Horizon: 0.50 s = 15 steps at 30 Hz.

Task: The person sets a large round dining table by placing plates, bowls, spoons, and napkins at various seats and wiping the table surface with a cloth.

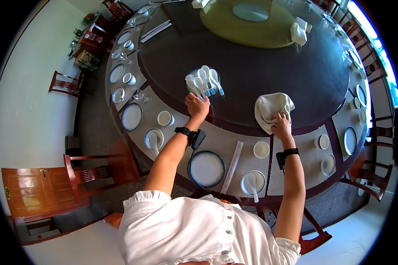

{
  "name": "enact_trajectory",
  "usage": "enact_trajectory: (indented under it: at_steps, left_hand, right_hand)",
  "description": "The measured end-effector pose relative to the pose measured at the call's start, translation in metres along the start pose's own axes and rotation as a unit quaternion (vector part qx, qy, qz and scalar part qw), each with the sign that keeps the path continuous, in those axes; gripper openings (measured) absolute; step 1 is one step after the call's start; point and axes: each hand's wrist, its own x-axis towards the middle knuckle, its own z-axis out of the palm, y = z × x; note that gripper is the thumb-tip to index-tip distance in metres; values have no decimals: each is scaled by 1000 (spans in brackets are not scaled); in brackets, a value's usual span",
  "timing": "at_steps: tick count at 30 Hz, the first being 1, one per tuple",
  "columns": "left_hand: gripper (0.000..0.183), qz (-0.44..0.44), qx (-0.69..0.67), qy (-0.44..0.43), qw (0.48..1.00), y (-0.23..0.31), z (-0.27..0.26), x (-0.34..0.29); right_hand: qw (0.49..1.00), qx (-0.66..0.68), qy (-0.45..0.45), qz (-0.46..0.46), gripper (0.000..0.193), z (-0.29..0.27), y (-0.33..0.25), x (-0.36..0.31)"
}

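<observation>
My left hand (197, 107) reaches out over the dark tabletop, its fingers curled at the near rim of a small plate (188, 88) piled with several white soup spoons (202, 78). Some of the spoon handles have blue tips and point toward me. The fingertips are partly hidden, but they seem to grip the plate's edge. On the right, my right hand (281, 125) is closed on a crumpled cream cloth (271, 109) lying on the table. Each wrist wears a black strap with a small dark device.
Along the near edge lie a blue-rimmed plate (206, 169), wrapped chopsticks (232, 168), a cup (261, 149) and a bowl with a spoon (253, 183). Stemmed glasses (142, 95) stand at the left. A turntable (216, 22) occupies the table's centre. Wooden chairs (106, 170) surround the table.
</observation>
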Motion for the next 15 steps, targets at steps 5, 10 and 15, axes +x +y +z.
enact_trajectory:
  at_steps: [5,10,15]
  left_hand:
    - [42,-109,-112,-16,988,-21,27,21]
    - [26,-154,-135,-22,979,-62,40,60]
    - [20,-324,-448,-97,828,-66,58,58]
  right_hand:
    - [997,74,-10,-24,35,9,-12,8]
    - [994,95,-2,-54,41,11,-29,12]
    - [996,91,-14,2,46,25,-15,-2]
